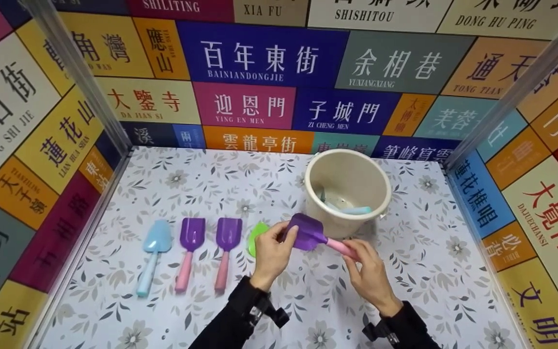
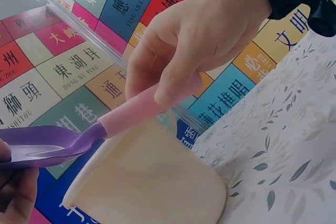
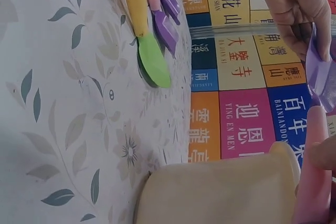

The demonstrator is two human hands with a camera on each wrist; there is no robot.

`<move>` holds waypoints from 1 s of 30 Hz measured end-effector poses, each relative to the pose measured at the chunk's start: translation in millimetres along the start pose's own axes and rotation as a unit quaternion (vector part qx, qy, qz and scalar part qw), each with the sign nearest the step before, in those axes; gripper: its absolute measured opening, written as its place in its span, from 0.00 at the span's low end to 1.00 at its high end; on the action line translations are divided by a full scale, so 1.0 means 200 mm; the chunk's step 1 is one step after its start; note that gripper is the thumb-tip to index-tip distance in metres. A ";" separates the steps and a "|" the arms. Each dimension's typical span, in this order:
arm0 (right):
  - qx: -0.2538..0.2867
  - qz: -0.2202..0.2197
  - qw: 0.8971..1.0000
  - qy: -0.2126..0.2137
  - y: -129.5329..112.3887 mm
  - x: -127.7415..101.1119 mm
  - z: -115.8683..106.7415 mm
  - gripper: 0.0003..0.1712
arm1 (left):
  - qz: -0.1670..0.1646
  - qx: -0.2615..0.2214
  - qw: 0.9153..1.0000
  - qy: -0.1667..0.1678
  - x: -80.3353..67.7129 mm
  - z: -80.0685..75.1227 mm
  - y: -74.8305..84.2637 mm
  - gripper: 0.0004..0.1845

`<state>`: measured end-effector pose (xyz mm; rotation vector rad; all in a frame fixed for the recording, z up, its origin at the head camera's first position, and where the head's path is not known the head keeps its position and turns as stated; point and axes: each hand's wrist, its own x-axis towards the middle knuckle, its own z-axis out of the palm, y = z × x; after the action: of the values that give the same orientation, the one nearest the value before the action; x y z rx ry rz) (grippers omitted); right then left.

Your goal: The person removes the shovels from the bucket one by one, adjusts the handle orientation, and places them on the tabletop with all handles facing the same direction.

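A toy shovel (image 1: pixel 306 231) with a purple scoop and a pink handle is held up in front of the cream bucket (image 1: pixel 325 215). My left hand (image 1: pixel 273 249) pinches the scoop's edge between thumb and fingers. The right hand (image 1: pixel 370 274) grips the pink handle (image 2: pixel 139 109) near its end. Inside the bucket lies a light-blue handled piece (image 1: pixel 356 210), only partly visible. To the left, a green shovel (image 3: pixel 153 61) with a yellow handle lies on the table, mostly hidden behind the left hand in the head view.
Left of the hands, two purple shovels (image 1: pixel 229 233) with pink handles and a light-blue shovel (image 1: pixel 157 236) lie in a row. The table has a floral cover (image 1: pixel 114 271). Panels with printed Chinese signs (image 1: pixel 269 55) enclose the back and sides.
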<state>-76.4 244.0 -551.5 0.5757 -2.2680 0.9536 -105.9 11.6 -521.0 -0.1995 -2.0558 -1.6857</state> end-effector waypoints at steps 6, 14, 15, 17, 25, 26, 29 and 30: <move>-0.027 -0.027 0.998 -0.043 -0.01 0.03 -0.04 0.26 | 0.089 0.033 0.995 -0.024 0.02 -0.02 0.02 0.03; -0.045 -0.048 0.993 -0.097 -0.04 0.04 -0.01 0.25 | 0.150 0.075 0.983 -0.067 0.02 -0.02 0.03 0.05; -0.047 -0.046 0.993 -0.099 -0.04 0.04 0.00 0.25 | 0.152 0.076 0.983 -0.073 0.02 -0.02 0.03 0.05; -0.051 -0.040 0.993 -0.100 -0.05 0.03 0.02 0.25 | 0.153 0.077 0.982 -0.082 0.02 -0.02 0.03 0.05; -0.050 -0.035 0.994 -0.088 -0.06 0.02 0.06 0.20 | 0.134 0.070 0.983 -0.107 0.00 -0.02 0.03 0.06; -0.049 -0.037 0.994 -0.087 -0.06 0.02 0.06 0.19 | 0.133 0.070 0.983 -0.108 0.00 -0.02 0.03 0.06; -0.048 -0.036 0.994 -0.087 -0.06 0.02 0.06 0.19 | 0.132 0.069 0.983 -0.111 0.00 -0.03 0.04 0.06; -0.048 -0.034 0.994 -0.087 -0.06 0.02 0.06 0.19 | 0.133 0.069 0.983 -0.111 0.00 -0.03 0.04 0.06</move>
<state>-75.9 225.6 -549.9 0.7141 -2.4151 0.7836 -101.7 8.4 -514.1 -0.6113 -2.1815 -1.4078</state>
